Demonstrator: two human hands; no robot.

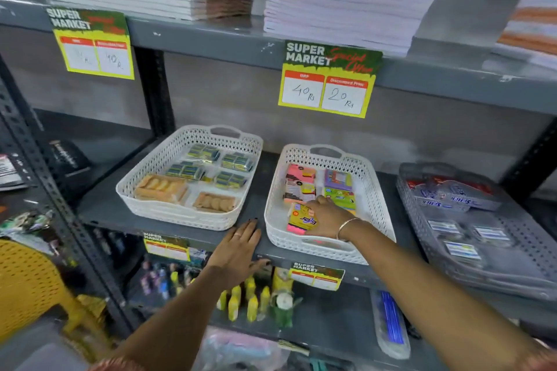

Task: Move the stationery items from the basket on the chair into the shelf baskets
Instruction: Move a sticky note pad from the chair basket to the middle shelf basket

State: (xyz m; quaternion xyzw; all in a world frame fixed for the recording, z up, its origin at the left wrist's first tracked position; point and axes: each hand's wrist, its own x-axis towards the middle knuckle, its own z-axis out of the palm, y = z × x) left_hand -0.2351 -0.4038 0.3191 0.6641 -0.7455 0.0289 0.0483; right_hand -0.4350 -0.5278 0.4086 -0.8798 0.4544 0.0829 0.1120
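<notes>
Two white lattice baskets stand on the middle shelf. The left basket [156, 172] holds packs of erasers and tan items. The right basket [372, 187] holds colourful sticky-note packs. My right hand [327, 215] reaches into the right basket and rests on a yellow and pink sticky-note pack [298, 220] near its front. My left hand [238, 247] lies flat, fingers spread, on the shelf's front edge [211, 238] between the two baskets and holds nothing. A yellow basket [27, 283] shows at the lower left.
A grey basket [512, 250] with packaged items stands at the right of the same shelf. Stacks of notebooks [346, 0] fill the shelf above, with price tags [328, 78] hanging from its edge. Glue bottles [244, 301] and pens crowd the shelf below.
</notes>
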